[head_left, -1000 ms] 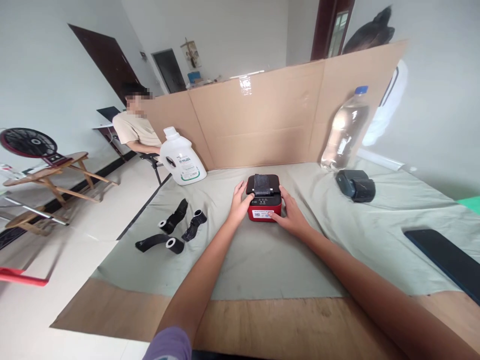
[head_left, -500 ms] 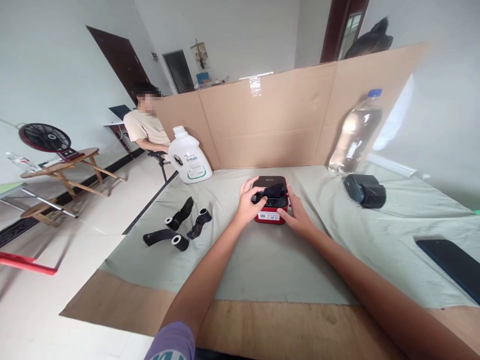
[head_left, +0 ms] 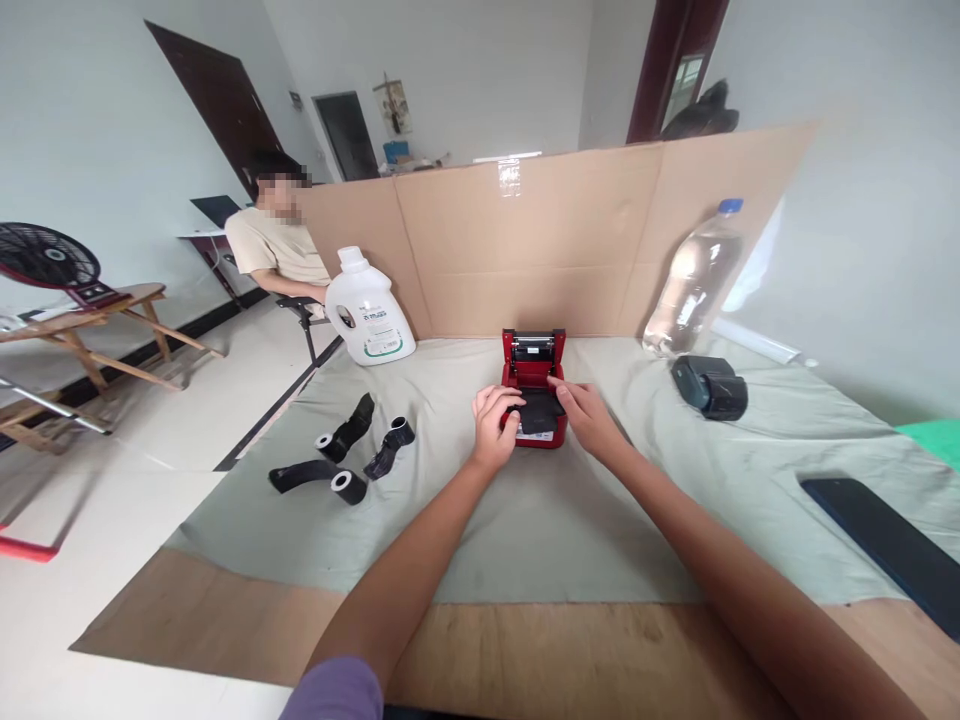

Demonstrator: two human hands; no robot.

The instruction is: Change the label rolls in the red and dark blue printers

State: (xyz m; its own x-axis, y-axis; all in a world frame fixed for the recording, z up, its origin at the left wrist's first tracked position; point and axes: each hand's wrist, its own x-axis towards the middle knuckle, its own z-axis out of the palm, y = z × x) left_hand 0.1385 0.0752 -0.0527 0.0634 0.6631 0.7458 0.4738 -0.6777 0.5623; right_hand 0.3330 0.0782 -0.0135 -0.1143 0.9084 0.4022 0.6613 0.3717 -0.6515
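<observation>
A small red label printer (head_left: 559, 437) stands on the cloth with its lid (head_left: 534, 350) swung up, showing a roller inside. Across its front opening lies a black strip of label material (head_left: 541, 410), partly covering a white sticker. My left hand (head_left: 496, 425) is at the printer's left side, fingers curled and closed on the strip's left edge. On the right, my right hand (head_left: 589, 412) grips the printer's rim with its fingertips; part of that contact is hidden. Several black label rolls (head_left: 349, 487) with loose tails lie to the left.
A white detergent jug (head_left: 371, 310) and a clear bottle (head_left: 694, 285) stand before the cardboard screen (head_left: 525, 250). Dark rolls (head_left: 709, 387) and a phone (head_left: 885, 545) lie right. A person (head_left: 277, 240) sits beyond; a fan (head_left: 49, 258) is at far left.
The printer's lid has opened upward and back. The black strip now lies over the front opening instead of being held above the closed lid. The view has shifted slightly.
</observation>
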